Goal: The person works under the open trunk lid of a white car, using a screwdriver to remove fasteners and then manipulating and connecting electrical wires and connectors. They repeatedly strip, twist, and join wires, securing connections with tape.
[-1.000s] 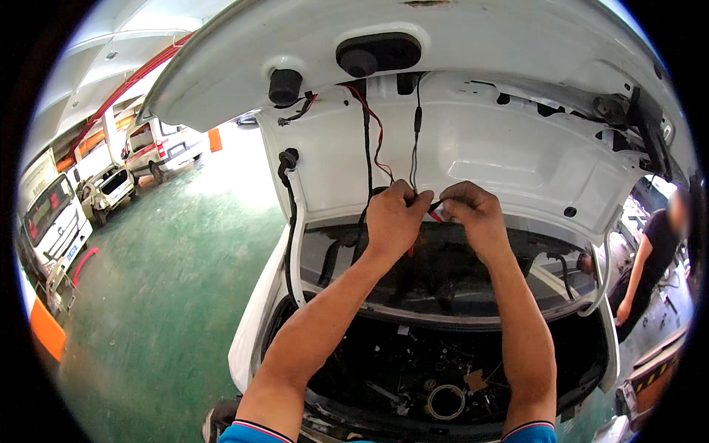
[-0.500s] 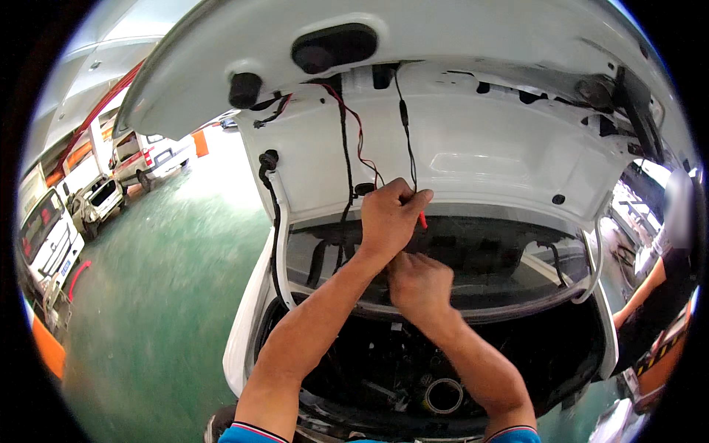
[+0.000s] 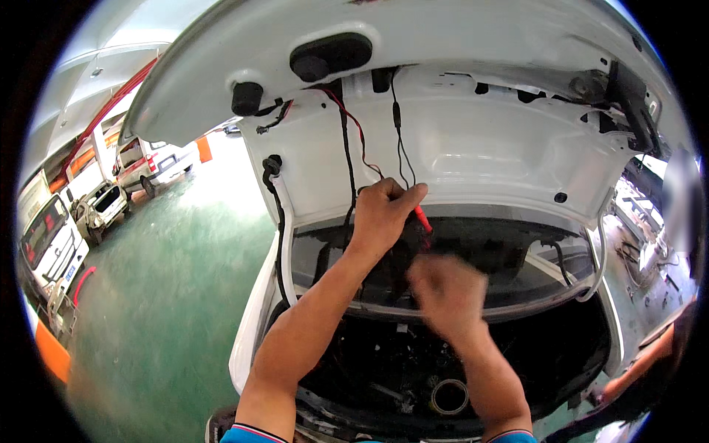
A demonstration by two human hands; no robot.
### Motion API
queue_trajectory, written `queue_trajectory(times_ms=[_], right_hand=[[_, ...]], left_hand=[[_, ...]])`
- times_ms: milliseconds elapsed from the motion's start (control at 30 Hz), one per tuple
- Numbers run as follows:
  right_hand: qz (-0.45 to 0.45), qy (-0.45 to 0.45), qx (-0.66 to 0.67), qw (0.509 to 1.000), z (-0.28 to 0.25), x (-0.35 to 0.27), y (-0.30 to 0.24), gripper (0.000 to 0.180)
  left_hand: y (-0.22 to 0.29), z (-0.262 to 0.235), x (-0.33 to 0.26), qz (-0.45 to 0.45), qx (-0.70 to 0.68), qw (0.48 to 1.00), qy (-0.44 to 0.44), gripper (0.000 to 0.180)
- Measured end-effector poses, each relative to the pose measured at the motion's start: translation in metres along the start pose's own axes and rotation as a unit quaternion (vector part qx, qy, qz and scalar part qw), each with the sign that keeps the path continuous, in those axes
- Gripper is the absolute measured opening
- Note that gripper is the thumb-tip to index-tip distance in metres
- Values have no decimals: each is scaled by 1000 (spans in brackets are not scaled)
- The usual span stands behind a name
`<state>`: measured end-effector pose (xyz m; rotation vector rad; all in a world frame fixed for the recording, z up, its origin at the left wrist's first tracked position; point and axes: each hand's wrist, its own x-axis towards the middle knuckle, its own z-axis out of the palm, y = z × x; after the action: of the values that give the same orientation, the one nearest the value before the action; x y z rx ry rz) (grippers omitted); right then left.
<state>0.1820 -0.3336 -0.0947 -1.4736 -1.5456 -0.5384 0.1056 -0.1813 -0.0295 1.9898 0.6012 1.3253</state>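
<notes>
My left hand (image 3: 382,214) is closed, thumb pressed to the fingers, at the ends of thin wires below the raised white tailgate (image 3: 473,148). Red-and-black wires (image 3: 362,140) reach it from the upper left, and a split black cable (image 3: 399,136) comes down from above. From under the thumb a slim red piece (image 3: 422,218) sticks out, pointing down to the right; its kind is unclear. Below it, apart from my left hand, is my right hand (image 3: 448,289), smeared by motion. Its fingers, and anything in them, cannot be made out.
The tailgate's dark rear window (image 3: 480,251) lies behind my hands, with the open black trunk (image 3: 509,347) below. A thick black wiring harness (image 3: 278,214) runs down the left side. Another person's arm (image 3: 642,362) is at the right. Parked vehicles (image 3: 52,244) stand far left.
My right hand has moved right and slightly down, away from my left hand. More of the red piece shows below the left thumb. The other person's arm at the right is lower.
</notes>
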Motion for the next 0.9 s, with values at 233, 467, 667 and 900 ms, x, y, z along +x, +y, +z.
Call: queue_trajectory(times_ms=[233,467,667,900], right_hand=[[62,81,-5,995,5,49,30,23],[113,4,95,989,-1,52,43,23],[96,-21,132,986,-4,52,42,26],[164,-152,435,872,-7,55,56,32]], left_hand=[[12,-1,-4,-7,-3,999,-53,42],[-6,-30,-1,66,16,977,-204,28],[-4,-28,1,92,64,975,-191,22],[-30,-21,4,143,202,969,5,15]])
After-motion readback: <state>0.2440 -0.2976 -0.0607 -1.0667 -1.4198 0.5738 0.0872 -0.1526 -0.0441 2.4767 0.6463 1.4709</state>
